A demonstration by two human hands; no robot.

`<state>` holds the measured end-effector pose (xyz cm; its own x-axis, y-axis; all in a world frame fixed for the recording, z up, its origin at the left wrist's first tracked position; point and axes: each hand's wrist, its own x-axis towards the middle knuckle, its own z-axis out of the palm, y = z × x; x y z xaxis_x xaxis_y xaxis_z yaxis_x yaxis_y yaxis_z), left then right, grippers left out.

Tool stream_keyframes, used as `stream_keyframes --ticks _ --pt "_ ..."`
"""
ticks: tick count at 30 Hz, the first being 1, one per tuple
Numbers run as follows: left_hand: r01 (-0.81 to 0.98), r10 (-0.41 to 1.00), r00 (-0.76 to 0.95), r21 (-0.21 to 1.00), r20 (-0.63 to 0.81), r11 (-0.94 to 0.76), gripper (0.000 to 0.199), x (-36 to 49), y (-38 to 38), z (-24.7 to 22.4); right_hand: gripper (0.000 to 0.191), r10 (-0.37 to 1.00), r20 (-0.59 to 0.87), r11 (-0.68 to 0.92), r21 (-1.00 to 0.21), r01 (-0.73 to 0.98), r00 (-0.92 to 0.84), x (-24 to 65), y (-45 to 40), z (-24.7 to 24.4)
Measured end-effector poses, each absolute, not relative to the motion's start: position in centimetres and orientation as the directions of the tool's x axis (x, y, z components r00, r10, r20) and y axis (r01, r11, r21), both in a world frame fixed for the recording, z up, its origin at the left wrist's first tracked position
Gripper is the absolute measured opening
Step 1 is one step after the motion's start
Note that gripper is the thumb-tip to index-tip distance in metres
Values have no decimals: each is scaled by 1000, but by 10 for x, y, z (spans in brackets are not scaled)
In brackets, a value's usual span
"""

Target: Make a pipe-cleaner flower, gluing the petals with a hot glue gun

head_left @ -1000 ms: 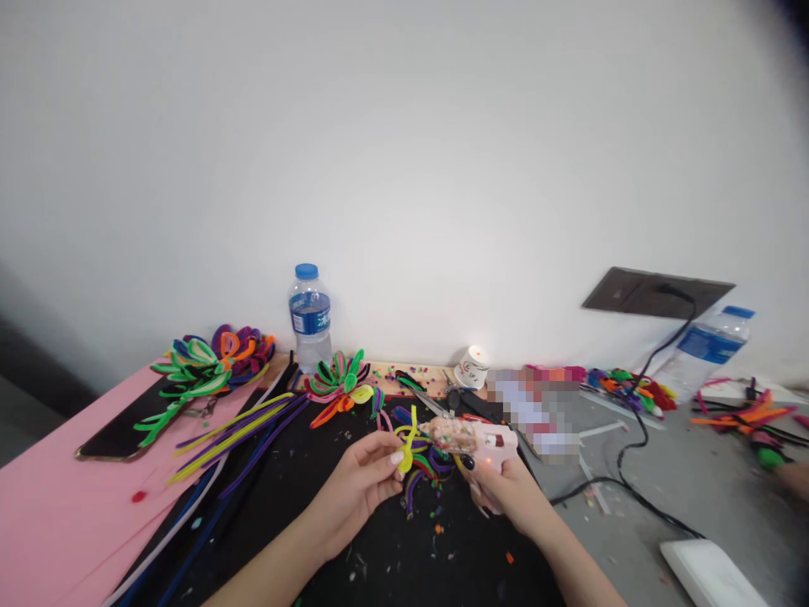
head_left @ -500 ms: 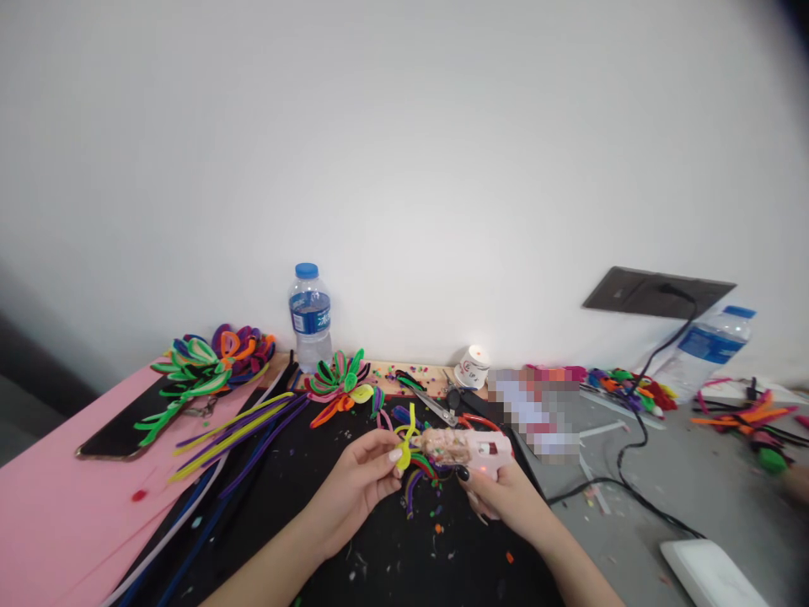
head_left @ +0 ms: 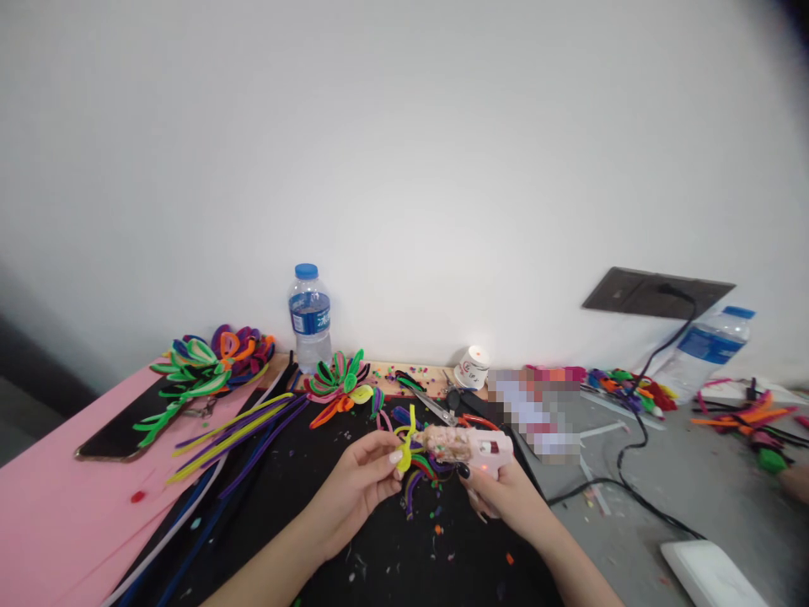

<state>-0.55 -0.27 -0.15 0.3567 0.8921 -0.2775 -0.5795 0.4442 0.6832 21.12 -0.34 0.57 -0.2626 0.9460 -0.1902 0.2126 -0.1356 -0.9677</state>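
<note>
Left hand (head_left: 372, 474) is pinching 1 yellow pipe-cleaner piece (head_left: 405, 455), likely soft, light, best gripped by its edge. Right hand (head_left: 499, 491) is gripping the glue gun (head_left: 486, 447) handle.

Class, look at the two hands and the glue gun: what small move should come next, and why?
Probably a light squeeze of the glue gun while holding the yellow piece steady: the left hand pinches that piece, the right hand grips the gun, and its nozzle points at the piece, at or very near it.
</note>
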Motion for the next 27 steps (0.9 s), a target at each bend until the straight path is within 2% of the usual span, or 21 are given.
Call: stream_keyframes --ticks 12,18,27 --pt "-566 901 341 706 -269 425 16 -5 -1 0 34 920 -200 -131 -967 217 -337 213 -5 7" --pt "-553 904 339 722 -262 416 15 -6 -1 -1 24 942 -189 -129 -967 219 -278 212 -4 4" --pt "-535 907 338 742 -251 405 14 -6 0 -4 32 958 -145 -79 -964 254 -249 211 -5 8"
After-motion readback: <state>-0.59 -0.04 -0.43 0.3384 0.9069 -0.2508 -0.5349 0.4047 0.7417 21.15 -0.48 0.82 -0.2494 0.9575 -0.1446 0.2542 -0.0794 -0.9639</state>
